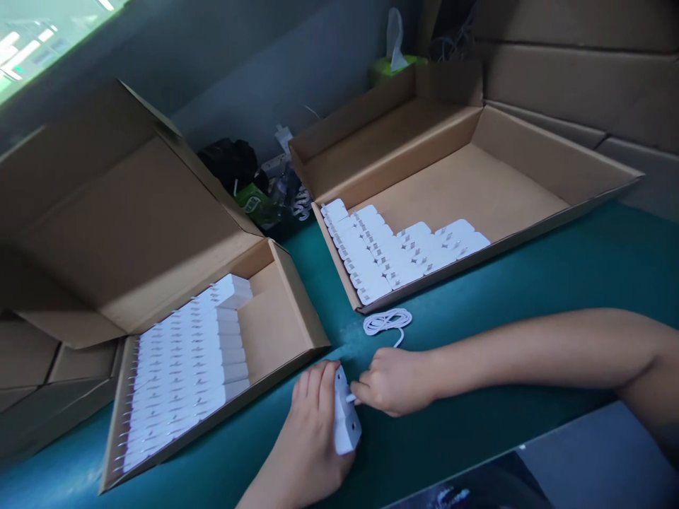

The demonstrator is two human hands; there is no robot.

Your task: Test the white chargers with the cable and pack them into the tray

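My left hand (312,424) is wrapped round white power adapters (346,428), whose face with small dark ports is turned to the right. I cannot tell how many it holds. In my right hand (395,382), the fingers pinch the white plug end of a USB cable (388,320). The plug's tip meets the adapters' port face; how deep it sits is hidden. The rest of the cable lies in a loose coil on the green table, behind the right hand.
An open cardboard box (295,283) at left holds rows of white adapters (185,360). Another open carton (530,180) at right holds more adapters (371,247) in its near left corner. Behind stand a tissue box (379,69) and a black bag (228,161).
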